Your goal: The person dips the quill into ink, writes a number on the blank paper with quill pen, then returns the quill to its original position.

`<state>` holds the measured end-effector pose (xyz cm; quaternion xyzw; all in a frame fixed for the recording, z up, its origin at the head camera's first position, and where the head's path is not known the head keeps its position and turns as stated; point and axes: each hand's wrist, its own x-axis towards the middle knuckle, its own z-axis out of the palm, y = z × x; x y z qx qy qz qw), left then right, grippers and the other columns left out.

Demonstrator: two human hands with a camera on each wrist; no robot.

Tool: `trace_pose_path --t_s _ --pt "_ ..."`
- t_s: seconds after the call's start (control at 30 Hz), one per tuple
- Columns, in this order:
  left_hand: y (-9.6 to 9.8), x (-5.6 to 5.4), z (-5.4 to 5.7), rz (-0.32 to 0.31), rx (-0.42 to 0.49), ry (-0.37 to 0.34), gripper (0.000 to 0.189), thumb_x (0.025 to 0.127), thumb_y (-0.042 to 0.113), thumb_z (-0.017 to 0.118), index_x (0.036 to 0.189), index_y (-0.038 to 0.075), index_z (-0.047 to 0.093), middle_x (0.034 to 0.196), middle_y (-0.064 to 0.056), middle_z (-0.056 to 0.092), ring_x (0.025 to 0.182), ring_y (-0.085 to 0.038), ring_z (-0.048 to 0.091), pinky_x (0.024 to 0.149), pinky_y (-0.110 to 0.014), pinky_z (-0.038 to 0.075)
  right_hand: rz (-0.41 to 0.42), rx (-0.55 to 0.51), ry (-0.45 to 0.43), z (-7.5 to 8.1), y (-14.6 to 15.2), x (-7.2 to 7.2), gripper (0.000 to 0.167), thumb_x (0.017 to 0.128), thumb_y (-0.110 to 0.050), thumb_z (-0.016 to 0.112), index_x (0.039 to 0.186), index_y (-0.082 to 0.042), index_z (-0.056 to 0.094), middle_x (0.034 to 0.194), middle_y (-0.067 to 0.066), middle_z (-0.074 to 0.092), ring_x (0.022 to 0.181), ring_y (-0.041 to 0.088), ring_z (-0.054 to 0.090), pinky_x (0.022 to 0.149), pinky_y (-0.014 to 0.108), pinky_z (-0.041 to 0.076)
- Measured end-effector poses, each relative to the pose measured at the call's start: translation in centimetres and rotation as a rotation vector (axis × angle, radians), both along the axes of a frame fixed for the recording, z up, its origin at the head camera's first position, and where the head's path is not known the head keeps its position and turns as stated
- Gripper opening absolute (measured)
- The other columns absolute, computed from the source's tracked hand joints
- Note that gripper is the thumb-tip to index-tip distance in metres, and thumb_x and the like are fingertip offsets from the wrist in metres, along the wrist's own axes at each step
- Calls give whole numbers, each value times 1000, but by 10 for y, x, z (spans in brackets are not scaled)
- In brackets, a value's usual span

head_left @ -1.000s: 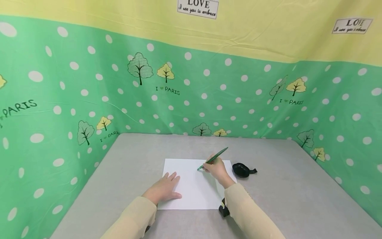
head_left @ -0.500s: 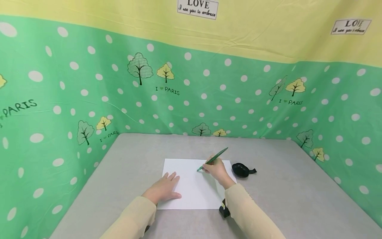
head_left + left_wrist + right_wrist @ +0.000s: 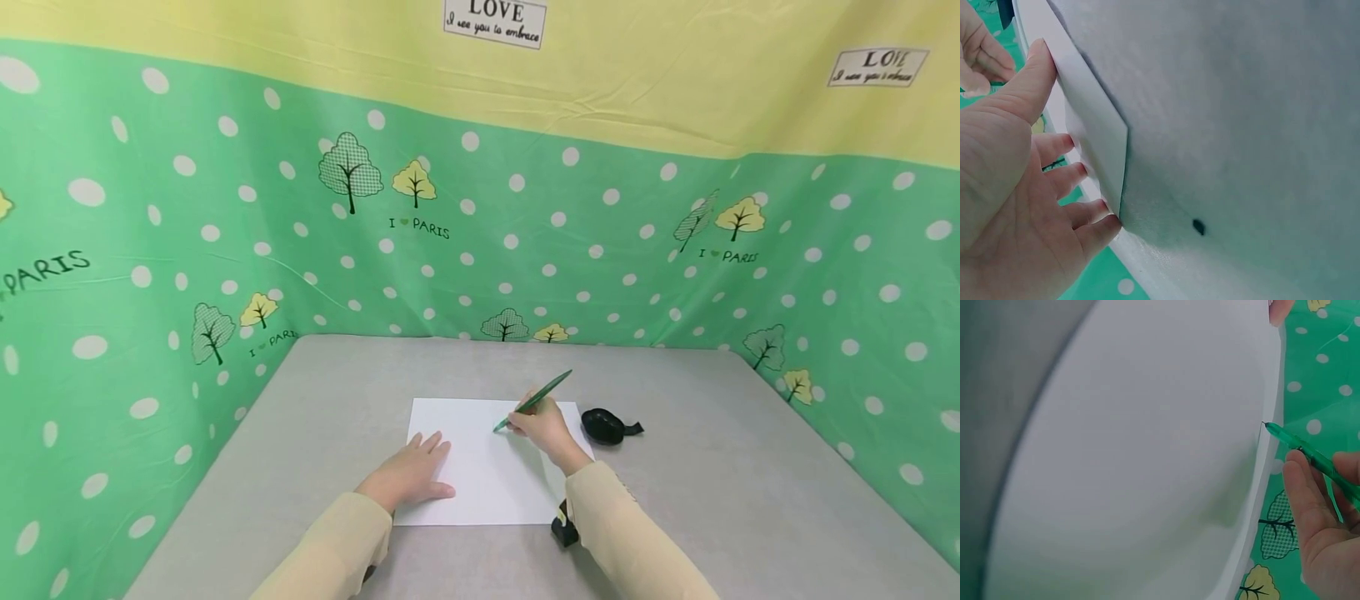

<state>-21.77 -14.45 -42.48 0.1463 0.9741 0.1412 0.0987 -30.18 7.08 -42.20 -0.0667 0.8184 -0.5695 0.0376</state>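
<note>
A white sheet of paper (image 3: 480, 492) lies on the grey table. My left hand (image 3: 408, 475) rests on its left side with the fingers spread; the left wrist view shows the fingertips (image 3: 1099, 212) at the paper's edge. Over the upper right part of the sheet, my right hand (image 3: 545, 427) pinches a green pen (image 3: 551, 385) between thumb and fingers. The pen slants, its tip down at the paper in the head view. In the right wrist view the green pen (image 3: 1310, 453) shows a fine dark point close to the sheet. Any mark on the paper is too faint to tell.
A black rounded object with a short tail (image 3: 603, 427) lies just right of the paper. Another small black object (image 3: 565, 532) is partly hidden beneath the right sleeve. The grey table (image 3: 337, 375) ends at a green and yellow patterned cloth (image 3: 450, 275) behind and at both sides.
The pen tip has shifted very slightly down and left over the paper, with my right hand still pinching the pen. My left hand has stayed in place on the sheet.
</note>
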Motion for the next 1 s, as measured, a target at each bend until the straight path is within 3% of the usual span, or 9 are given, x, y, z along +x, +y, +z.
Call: trace_pose_path --t_s 0.47,0.8,1.0 --pt "1 1 2 6 -5 -11 72 82 41 66 135 -1 42 143 -20 32 131 -43 23 105 -51 23 8 3 -19 1 2 3 8 82 4 60 79 2 52 77 13 63 74 22 65 69 31 55" --pt "-4 -4 -8 -13 24 2 76 82 45 65 136 -3 39 143 -21 31 131 -45 21 106 -51 21 15 3 -24 0 4 6 9 81 3 61 80 2 52 77 12 62 74 23 64 69 31 55" --pt "-1 -1 -2 -1 10 -4 74 81 41 66 135 -2 42 143 -21 32 131 -44 22 105 -51 23 27 -8 -23 -1 5 7 9 81 5 60 79 0 52 78 13 62 75 24 65 70 30 55"
